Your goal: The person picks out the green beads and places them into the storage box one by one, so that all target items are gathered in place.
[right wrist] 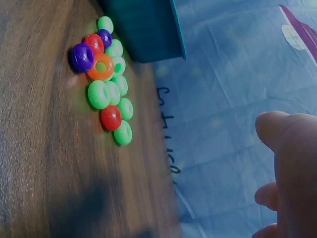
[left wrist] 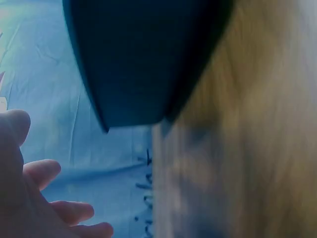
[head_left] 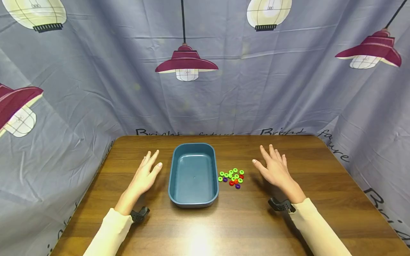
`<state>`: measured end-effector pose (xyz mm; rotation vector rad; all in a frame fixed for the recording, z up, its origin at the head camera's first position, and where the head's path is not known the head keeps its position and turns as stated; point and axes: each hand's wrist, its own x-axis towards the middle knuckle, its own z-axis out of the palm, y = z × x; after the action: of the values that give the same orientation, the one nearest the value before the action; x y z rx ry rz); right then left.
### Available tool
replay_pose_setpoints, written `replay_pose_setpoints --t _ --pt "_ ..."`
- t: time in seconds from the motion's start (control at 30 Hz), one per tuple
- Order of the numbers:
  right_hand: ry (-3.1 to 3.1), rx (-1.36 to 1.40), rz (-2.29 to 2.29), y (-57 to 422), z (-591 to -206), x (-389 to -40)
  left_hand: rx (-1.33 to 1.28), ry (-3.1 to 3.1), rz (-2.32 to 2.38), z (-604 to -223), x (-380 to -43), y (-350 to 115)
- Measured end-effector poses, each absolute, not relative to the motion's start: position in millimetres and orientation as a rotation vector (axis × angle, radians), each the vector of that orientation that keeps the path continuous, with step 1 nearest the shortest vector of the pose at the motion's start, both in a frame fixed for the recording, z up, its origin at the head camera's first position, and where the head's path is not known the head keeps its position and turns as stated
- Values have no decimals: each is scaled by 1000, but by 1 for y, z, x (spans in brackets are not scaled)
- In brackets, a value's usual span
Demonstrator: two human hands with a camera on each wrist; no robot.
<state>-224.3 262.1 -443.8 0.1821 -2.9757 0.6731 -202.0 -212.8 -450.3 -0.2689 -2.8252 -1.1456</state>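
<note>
A dark teal rectangular bin [head_left: 193, 205] with rounded corners stands on the table, nothing inside it. Just right of it lies a loose cluster of ring-shaped beads [head_left: 235, 170], mostly green, with a few red, purple and orange ones; the right wrist view shows these beads [right wrist: 100, 94] up close. My left hand [head_left: 144, 177] is over the table left of the bin, fingers extended and holding nothing. To the right of the beads, my right hand [head_left: 274, 169] hovers with spread fingers, also holding nothing. The bin's side [left wrist: 133, 64] fills the top of the left wrist view.
The brown wooden table [head_left: 243, 224] reaches back to a grey-blue curtain [head_left: 208, 106] printed with lamps and lettering. Black straps with wrist cameras [head_left: 282, 205] sit on both wrists, below cream sleeves [head_left: 317, 227].
</note>
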Motion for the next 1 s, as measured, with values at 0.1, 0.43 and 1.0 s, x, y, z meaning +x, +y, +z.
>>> replay_pose_setpoints --t 0.1,0.43,1.0 --pt "-2974 183 686 261 -445 -224 -287 -2791 -1266 -456 -200 -205" --pt "-2962 211 710 256 -447 -224 -295 -2598 -1828 -478 -195 -184" --pt "-2883 227 908 255 -442 -222 -404 -2289 -2390 -500 -191 -177"
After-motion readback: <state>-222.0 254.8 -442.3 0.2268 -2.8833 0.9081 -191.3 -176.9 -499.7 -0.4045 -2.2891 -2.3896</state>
